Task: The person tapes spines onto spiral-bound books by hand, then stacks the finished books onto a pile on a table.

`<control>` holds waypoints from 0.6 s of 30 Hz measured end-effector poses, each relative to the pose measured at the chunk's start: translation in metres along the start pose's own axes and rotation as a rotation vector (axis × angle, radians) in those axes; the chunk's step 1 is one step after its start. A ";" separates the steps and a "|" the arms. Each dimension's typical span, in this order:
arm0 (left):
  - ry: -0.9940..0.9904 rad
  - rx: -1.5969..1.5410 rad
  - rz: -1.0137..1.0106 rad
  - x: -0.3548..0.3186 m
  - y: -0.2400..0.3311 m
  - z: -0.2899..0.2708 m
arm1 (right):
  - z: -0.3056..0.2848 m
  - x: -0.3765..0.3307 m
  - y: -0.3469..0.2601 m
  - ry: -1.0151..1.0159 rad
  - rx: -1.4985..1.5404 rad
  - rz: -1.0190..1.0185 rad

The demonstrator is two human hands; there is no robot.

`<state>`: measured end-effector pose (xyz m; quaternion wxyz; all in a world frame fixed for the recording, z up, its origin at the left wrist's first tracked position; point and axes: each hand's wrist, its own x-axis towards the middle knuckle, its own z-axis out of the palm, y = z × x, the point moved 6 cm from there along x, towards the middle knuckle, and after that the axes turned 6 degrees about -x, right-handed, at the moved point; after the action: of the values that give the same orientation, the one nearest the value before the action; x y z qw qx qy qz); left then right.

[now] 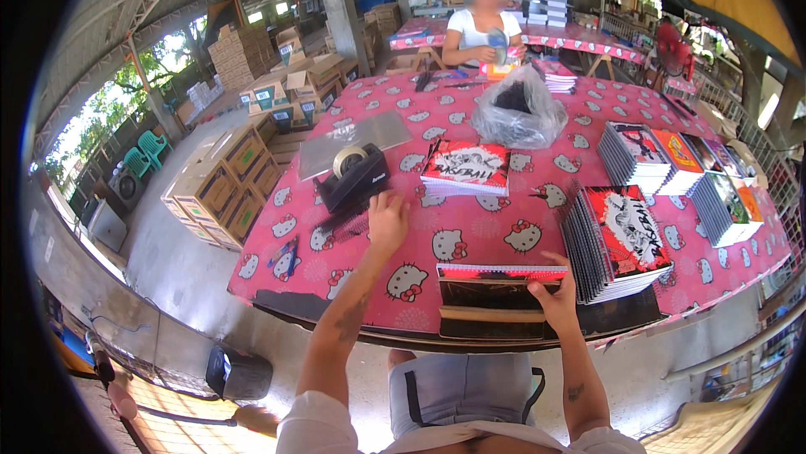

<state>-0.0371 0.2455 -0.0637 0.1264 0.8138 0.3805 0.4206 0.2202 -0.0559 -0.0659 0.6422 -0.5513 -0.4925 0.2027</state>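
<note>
My right hand (556, 290) grips the right end of a spiral notebook (495, 272) with a red cover, its thumb on the near side. The notebook stands on edge, binding upward, against a black box-like holder (487, 296) at the table's near edge. My left hand (389, 220) reaches forward with bent, slightly parted fingers, and I see nothing in them. It is beside a black tape dispenser (357, 181) and a dark pile of thin coils (340, 225). A tall stack of red-covered spiral notebooks (621, 240) rises right of my right hand.
A small notebook stack (466, 167) lies mid-table, with a clear plastic bag (520, 110) behind it. More notebook stacks (634, 156) stand at the right. A grey sheet (357, 145) and pens (287, 259) lie left. Across the pink table (411, 282), another person (483, 34) handles something.
</note>
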 end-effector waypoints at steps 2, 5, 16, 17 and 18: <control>-0.074 0.419 0.103 0.019 -0.013 0.017 | 0.002 0.002 -0.001 0.002 -0.011 -0.010; -0.080 0.527 0.395 0.018 -0.004 0.027 | 0.000 0.002 -0.021 0.093 -0.146 -0.106; -0.025 -0.401 0.044 -0.072 0.148 -0.092 | 0.115 0.035 -0.098 -0.277 -0.883 -0.510; -0.068 -0.403 0.032 -0.084 0.155 -0.097 | 0.116 0.037 -0.098 -0.231 -0.863 -0.550; -0.056 -0.439 0.057 -0.091 0.161 -0.099 | 0.116 0.038 -0.099 -0.182 -0.845 -0.587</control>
<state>-0.0647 0.0587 0.0283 0.2992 0.7884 0.2531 0.4741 0.1097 0.0028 0.0289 0.3479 -0.5812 -0.7191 -0.1552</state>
